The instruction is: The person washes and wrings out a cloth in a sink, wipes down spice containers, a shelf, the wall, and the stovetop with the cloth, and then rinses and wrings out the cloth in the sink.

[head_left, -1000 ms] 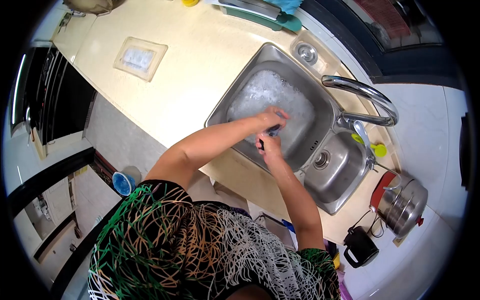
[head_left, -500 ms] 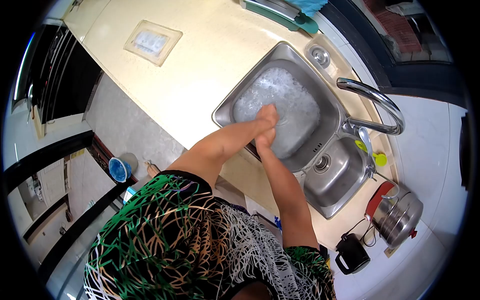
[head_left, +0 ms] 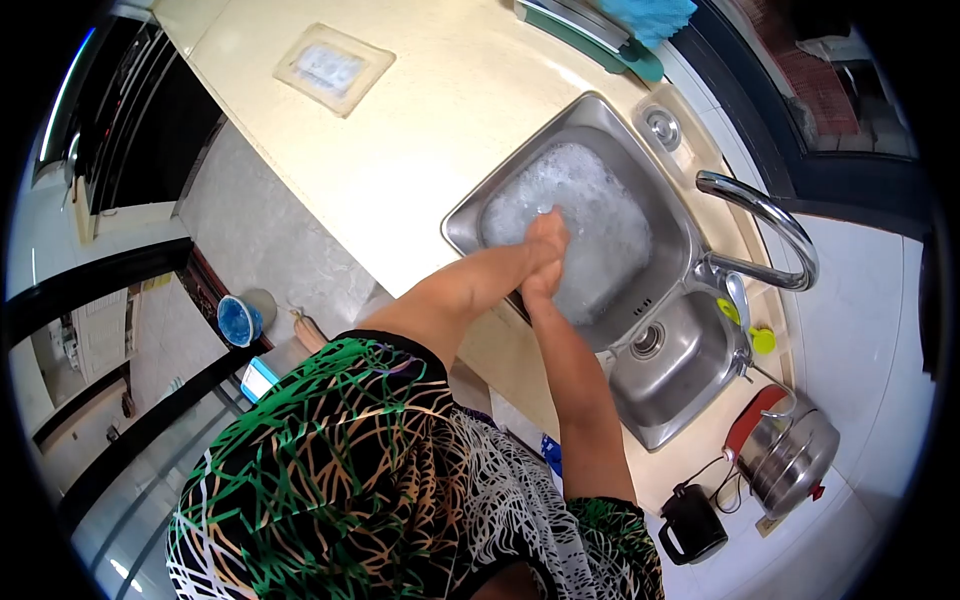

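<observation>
My left hand [head_left: 546,234] is in the large steel sink basin [head_left: 672,225], low in cloudy, sudsy water [head_left: 600,225]. Its fingers look curled, and their tips are lost in the foam. Pressed close against it on the near side is my right hand [head_left: 542,281], bent at the wrist and closed, with most of its fingers out of sight. Anything the two hands grip is hidden by the water and by the hands themselves.
Beside the large basin is a smaller basin [head_left: 672,385] with a drain. A curved faucet [head_left: 765,205] arches at the right. A steel pot [head_left: 795,450] and a black kettle [head_left: 693,525] stand farther right. A clear tray [head_left: 335,70] lies on the counter.
The view has shifted slightly, so the sink sits a little lower and more to the right. Both hands stay together in the sudsy water, with a small change in wrist angle.
</observation>
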Available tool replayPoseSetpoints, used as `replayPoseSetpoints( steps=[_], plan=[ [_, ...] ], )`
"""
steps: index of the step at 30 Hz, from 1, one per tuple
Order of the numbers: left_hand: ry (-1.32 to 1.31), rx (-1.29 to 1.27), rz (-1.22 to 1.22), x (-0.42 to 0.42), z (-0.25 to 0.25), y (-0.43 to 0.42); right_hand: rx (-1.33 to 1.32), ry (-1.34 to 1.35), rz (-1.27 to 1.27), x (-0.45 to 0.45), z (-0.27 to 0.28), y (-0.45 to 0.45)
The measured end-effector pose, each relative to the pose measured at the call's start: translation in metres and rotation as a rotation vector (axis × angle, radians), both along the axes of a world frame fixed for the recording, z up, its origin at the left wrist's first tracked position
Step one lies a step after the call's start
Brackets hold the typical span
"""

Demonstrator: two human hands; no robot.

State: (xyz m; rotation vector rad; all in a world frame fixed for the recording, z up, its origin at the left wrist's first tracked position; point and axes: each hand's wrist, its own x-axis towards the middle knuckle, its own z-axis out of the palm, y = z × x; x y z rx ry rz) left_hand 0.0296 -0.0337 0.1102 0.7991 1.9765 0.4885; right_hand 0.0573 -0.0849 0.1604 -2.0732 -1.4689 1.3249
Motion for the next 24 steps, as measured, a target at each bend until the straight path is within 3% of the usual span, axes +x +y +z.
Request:
replayPoseSetpoints(
  steps=[3, 6, 9, 11, 13, 14, 15, 16, 18, 19, 20, 21, 22, 23, 24],
  plan=[
    [-0.004, -0.002, 0.037, 0.000, -0.006, -0.001, 0.256, 0.132, 0.045, 0.008, -0.036, 0.003],
    [-0.011, 0.068, 0.063, 0.001, -0.026, 0.003, -0.028, 0.023, -0.009, 0.024, -0.081, 0.010],
    [-0.070, 0.164, 0.149, 0.003, -0.024, -0.001, 0.254, -0.354, 0.386, 0.051, -0.102, 0.007],
    [-0.199, 0.149, 0.179, 0.019, -0.035, -0.009, 0.414, -0.285, 0.236, 0.062, -0.079, -0.008],
    [-0.375, 0.072, 0.115, 0.006, -0.002, -0.001, 0.724, -0.147, 0.470, 0.069, -0.039, -0.004],
    [-0.424, 0.052, 0.143, 0.002, 0.020, -0.007, 0.858, -0.150, 0.349, 0.069, -0.036, -0.014],
    [-0.391, 0.079, 0.237, 0.002, 0.030, -0.007, 0.823, -0.114, 0.353, 0.067, -0.023, -0.014],
    [-0.376, 0.100, 0.167, 0.015, -0.049, 0.012, 0.787, -0.079, 0.356, 0.065, -0.011, -0.013],
    [-0.457, 0.357, 0.395, -0.009, 0.029, -0.011, 0.838, -0.051, 0.434, 0.058, 0.024, -0.017],
    [-0.461, 0.432, 0.422, -0.028, 0.038, -0.016, 0.643, 0.068, 0.327, 0.035, 0.059, -0.025],
    [-0.485, 0.491, 0.444, -0.042, 0.056, -0.022, 0.662, 0.154, 0.349, 0.025, 0.077, -0.030],
    [-0.496, 0.507, 0.422, -0.067, 0.082, -0.032, 0.494, 0.258, 0.278, 0.014, 0.088, -0.032],
    [-0.508, 0.525, 0.395, -0.091, 0.099, -0.043, 0.603, 0.405, 0.236, -0.002, 0.081, -0.031],
    [-0.389, 0.695, 0.403, -0.102, 0.088, -0.042, 0.343, 0.530, 0.232, -0.011, 0.079, -0.035],
    [-0.208, 0.698, 0.319, -0.131, 0.120, -0.062, 0.085, 0.646, 0.233, -0.027, 0.088, -0.035]
  ],
)
